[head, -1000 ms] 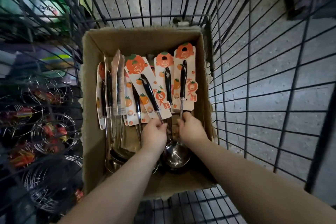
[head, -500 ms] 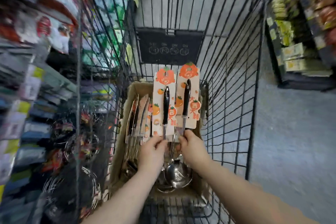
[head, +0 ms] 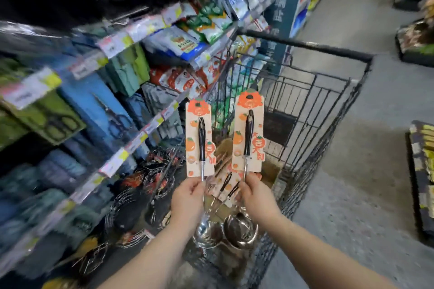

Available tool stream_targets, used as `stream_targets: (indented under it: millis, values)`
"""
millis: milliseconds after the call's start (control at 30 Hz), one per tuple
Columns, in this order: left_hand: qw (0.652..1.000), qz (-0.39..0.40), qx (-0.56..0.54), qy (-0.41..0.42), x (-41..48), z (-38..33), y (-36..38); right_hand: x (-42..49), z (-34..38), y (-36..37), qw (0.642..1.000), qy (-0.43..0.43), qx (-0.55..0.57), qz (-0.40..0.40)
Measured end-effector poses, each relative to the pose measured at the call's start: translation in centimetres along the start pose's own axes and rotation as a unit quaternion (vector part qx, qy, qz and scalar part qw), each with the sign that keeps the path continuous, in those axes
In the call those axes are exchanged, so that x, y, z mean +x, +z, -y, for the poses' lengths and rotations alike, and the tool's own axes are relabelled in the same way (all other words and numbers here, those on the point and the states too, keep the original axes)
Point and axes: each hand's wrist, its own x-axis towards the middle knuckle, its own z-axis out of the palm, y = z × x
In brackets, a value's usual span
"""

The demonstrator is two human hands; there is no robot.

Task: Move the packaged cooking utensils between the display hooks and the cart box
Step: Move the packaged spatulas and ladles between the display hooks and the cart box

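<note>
Two packaged cooking utensils are held upright side by side above a shopping cart, each a metal ladle with a black handle fastened to a cream card printed with orange fruit. The left ladle [head: 200,141] is pinched by its metal stem in the left hand [head: 187,199]; the right ladle [head: 249,138] is pinched the same way in the right hand [head: 256,197]. Their shiny bowls hang below the hands, close together. Beneath them, in the cardboard box [head: 271,172] inside the black wire cart [head: 305,46], more carded utensils [head: 227,180] lie waiting. To the left stand blurred store shelves [head: 131,30] of packets, with wire kitchen goods [head: 155,169] hanging low. No empty display hook can be made out. By the look of it, this pair is out of the box but not yet hung, and several remain.
</note>
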Motion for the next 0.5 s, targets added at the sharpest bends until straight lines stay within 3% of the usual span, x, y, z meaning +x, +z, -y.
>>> stream_targets:
  millis: [233,500]
  values:
    - [0.985,-0.165,-0.053,0.006,-7.2,-2.0,-11.6,-6.2,9.2,4.5,0.978,-0.176,-0.061,0.092]
    - [0.935,-0.339,-0.107,-0.004,-18.7,1.5,-27.4,-18.4,18.2,15.2,0.916,-0.314,-0.065,0.242]
